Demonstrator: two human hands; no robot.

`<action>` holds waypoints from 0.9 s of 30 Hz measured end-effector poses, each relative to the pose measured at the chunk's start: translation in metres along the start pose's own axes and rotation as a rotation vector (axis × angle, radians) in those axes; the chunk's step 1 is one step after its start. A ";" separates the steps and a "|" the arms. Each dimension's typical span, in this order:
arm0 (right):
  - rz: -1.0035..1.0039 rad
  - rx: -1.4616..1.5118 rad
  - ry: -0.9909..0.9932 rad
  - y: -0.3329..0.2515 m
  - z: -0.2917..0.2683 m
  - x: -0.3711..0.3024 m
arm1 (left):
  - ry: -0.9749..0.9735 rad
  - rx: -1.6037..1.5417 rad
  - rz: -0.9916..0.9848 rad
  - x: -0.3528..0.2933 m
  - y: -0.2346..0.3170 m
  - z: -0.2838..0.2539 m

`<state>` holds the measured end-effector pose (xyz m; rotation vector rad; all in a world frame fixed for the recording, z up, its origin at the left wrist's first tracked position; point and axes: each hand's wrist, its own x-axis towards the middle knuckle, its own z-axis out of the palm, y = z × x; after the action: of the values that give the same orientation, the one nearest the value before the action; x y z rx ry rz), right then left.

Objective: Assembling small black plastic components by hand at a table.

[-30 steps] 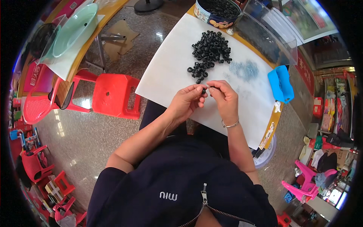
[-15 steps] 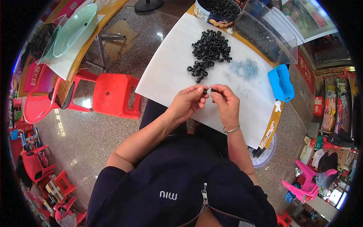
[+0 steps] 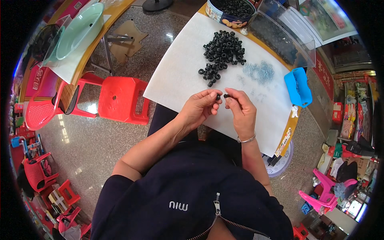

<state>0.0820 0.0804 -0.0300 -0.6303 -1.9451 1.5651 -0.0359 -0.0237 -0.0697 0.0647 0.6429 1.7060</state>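
Observation:
My left hand pinches a small black ring-shaped part between thumb and forefinger, above the near edge of the white-covered table. Close beside it, my right hand, with a bracelet at the wrist, pinches another small black piece. A narrow gap separates the two pieces. Beyond my hands lies a heap of black ring-shaped parts. To its right, tiny pale-blue beadlike pieces are spread on the white cover.
A blue plastic container stands at the table's right edge. At the far edge are a round tin full of black parts and a clear box. Left of the table stands a red stool; a green basin rests on another table.
My right hand has shifted slightly right, widening the gap between the two small black pieces. My left hand has hardly moved.

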 end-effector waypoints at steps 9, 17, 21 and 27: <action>0.113 0.079 0.003 -0.005 0.002 -0.003 | 0.036 0.010 -0.016 -0.001 0.000 0.004; -0.024 -0.197 -0.023 -0.002 0.001 -0.002 | 0.040 0.121 0.005 0.000 -0.002 0.002; -0.123 -0.320 -0.023 -0.007 0.003 -0.002 | 0.048 0.117 0.008 0.000 -0.003 0.000; -0.152 -0.311 0.019 -0.006 0.002 -0.001 | 0.050 0.138 -0.039 -0.001 0.001 0.001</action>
<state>0.0815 0.0773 -0.0247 -0.6011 -2.1871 1.1723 -0.0361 -0.0244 -0.0676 0.1062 0.7942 1.6281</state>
